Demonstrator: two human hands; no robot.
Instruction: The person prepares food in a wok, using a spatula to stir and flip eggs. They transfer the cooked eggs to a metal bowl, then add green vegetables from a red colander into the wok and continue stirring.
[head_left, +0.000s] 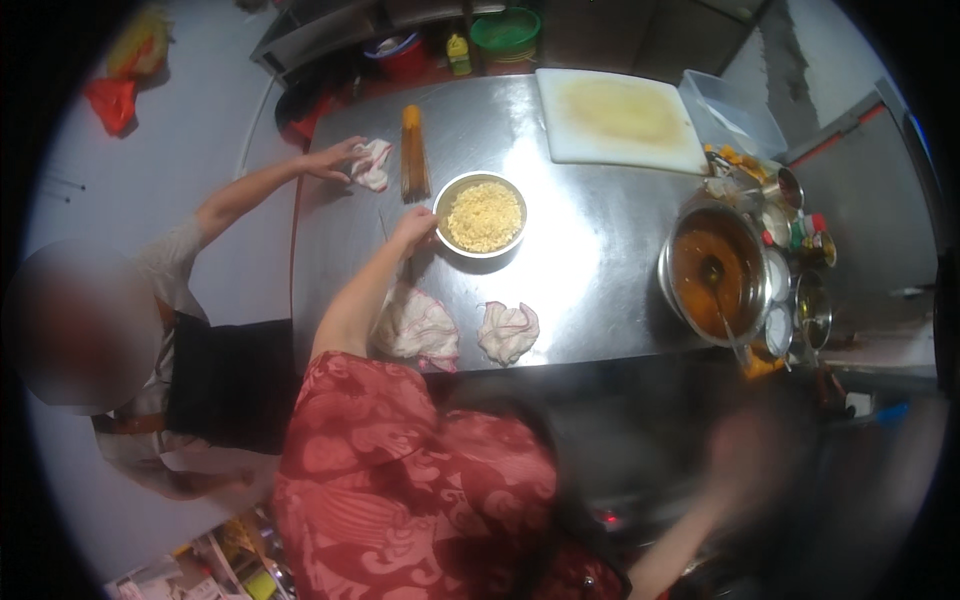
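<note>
My left hand (415, 227) grips the near-left rim of a round metal bowl (481, 253) that rests on the steel table. Pale yellow, finely chopped food (486, 216) fills much of the bowl; its exact kind is unclear. Out over the dark area at lower right, my right hand (750, 442) is badly blurred, so its fingers and anything in them cannot be made out. Just beyond my left hand lies a bundle of thin brown sticks (415, 157) with an orange end. Crumpled white cloths, one larger (420, 326) and one smaller (508, 332), lie along the near edge.
At left, another person's hand (335, 160) touches a crumpled cloth (371, 165). A white cutting board (619, 120) and clear plastic bin (731, 112) occupy the far right. A large pot of brown liquid (694, 262) holds a ladle (724, 319), beside several seasoning containers (778, 274).
</note>
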